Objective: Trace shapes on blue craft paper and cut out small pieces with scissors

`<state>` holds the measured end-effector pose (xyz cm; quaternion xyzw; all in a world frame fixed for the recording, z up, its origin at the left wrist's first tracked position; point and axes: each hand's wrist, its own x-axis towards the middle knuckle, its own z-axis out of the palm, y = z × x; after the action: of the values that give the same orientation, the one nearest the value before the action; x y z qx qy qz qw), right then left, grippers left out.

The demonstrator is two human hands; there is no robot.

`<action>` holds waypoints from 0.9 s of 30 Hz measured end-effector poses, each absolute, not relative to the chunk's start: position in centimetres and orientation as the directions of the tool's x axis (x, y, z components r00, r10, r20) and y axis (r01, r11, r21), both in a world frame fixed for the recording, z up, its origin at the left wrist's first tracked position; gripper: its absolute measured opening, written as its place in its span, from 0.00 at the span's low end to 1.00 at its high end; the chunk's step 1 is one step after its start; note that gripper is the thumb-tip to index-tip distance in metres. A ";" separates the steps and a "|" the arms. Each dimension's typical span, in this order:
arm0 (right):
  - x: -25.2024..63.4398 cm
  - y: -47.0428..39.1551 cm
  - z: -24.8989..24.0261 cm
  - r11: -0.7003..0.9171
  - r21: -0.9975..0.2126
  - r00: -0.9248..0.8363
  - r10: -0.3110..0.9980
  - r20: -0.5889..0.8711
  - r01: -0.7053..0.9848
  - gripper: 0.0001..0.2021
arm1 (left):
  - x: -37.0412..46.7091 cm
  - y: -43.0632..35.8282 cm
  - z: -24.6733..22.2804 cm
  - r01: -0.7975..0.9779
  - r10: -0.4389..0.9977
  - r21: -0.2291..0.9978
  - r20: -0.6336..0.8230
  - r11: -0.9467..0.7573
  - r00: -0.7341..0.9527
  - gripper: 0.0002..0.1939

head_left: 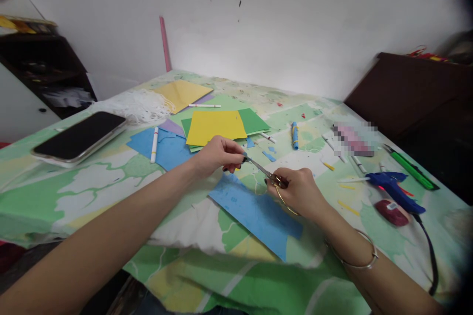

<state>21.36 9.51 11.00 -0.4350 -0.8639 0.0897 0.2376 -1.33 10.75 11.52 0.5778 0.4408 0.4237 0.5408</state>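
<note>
My right hand [297, 189] is closed around the handles of a pair of scissors [261, 167], whose blades point left. At the blade tips, the fingers of my left hand [218, 157] are pinched together. Whatever sits between those fingertips is too small to make out. Below both hands lies a cut sheet of blue paper [254, 211] near the table's front edge. Small blue scraps [269, 156] are scattered just beyond the scissors. A stack topped by a yellow sheet [216, 125] lies behind my left hand.
A phone [81, 135] and a tangle of white string [136, 106] occupy the left. On the right are a blue glue gun [393, 189], a green cutter knife [414, 170] and a dark red object [391, 211]. A rolled blue piece [294, 135] and several white markers [154, 145] lie about.
</note>
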 end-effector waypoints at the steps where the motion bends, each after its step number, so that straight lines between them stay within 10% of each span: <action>1: 21.4 9.5 11.0 0.605 -0.362 -0.509 0.795 0.329 0.710 0.11 | -1.4 10.8 11.5 0.057 0.967 0.998 0.013 -0.028 0.254 0.02; 27: 21.5 9.4 11.0 0.591 -0.303 -0.526 0.805 0.275 0.747 0.11 | -1.8 10.9 11.6 0.144 0.954 0.989 -0.011 -0.034 0.300 0.04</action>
<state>21.47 9.42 10.96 -0.4459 -0.8703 0.0740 0.1957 -1.76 10.87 11.61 0.6087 0.4509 0.3830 0.5287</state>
